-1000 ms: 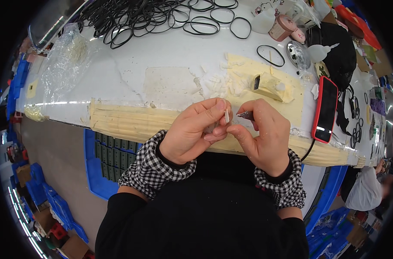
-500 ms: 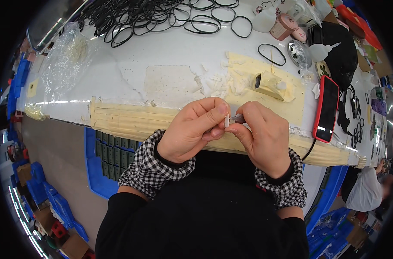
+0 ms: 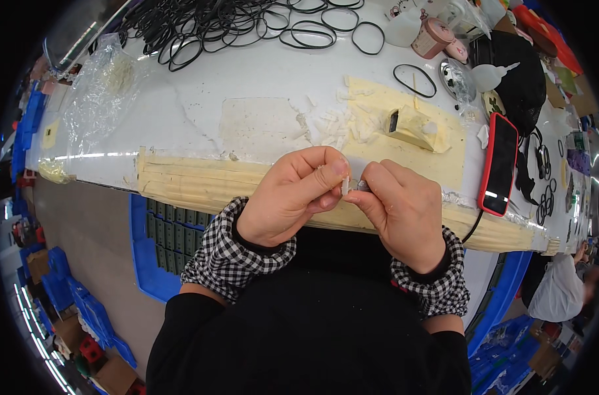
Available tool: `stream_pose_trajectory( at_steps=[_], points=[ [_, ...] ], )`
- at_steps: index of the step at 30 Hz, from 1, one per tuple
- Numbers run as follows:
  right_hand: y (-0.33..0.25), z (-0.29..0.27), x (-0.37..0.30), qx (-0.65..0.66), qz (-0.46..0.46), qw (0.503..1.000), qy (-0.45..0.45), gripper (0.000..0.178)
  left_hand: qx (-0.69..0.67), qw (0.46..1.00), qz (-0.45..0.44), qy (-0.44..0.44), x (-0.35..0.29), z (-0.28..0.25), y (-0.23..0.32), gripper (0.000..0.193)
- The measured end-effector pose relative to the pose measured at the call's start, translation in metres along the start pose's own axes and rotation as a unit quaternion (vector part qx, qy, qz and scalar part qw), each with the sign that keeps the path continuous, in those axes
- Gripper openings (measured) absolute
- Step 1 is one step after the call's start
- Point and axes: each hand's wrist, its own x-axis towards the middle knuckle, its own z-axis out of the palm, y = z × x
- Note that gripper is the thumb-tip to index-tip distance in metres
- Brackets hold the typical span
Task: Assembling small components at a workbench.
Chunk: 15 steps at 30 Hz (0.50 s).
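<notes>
Pinching left hand (image 3: pixel 289 197): clamped on small white piece (image 3: pixel 345 186), at this hand's 3 o'clock.
Right hand (image 3: pixel 405 212): clamped on grey object (image 3: pixel 363 185), mostly hidden.
Yellow block (image 3: pixel 414 131): on surface (image 3: pixel 174 128), at right hand's 12 o'clock.

The person wears a plain black top (image 3: pixel 306 329), lying at 6 o'clock, with a few tiny pale specks on its front. Its sleeves end at 7 o'clock and between 4 and 5, each leaving a narrow strip of bare forearm. Black-and-white checked oversleeves, the left one (image 3: pixel 214 257) at 8 o'clock and the right one (image 3: pixel 437 289) at 4, bunch in gathered puffs; a dark cuff (image 3: pixel 263 250) rings the left wrist. A small red patch shows on the right oversleeve's 9 o'clock edge. The left grip (image 3: pixel 293 197) and right grip (image 3: pixel 405 210) are bare.
</notes>
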Motion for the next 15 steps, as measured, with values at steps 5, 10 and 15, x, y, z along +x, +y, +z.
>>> stream_pose_trajectory(
  at_steps=[5, 10, 15],
  points=[
    [0.0004, 0.0019, 0.0006, 0.018, 0.000, 1.000, 0.015, 0.032, -0.016, 1.000, 0.001, -0.012, -0.0005, -0.0040, -0.0013, 0.016],
    [-0.0019, -0.0022, 0.0011, 0.006, 0.000, 1.000, -0.008, 0.033, -0.007, 1.000, 0.006, -0.004, -0.0010, -0.0041, -0.0024, 0.017],
    [0.0003, 0.0013, -0.0001, -0.005, -0.007, 1.000, 0.005, 0.031, -0.006, 1.000, 0.008, -0.011, -0.0007, -0.0043, -0.0016, 0.017]
  ],
)
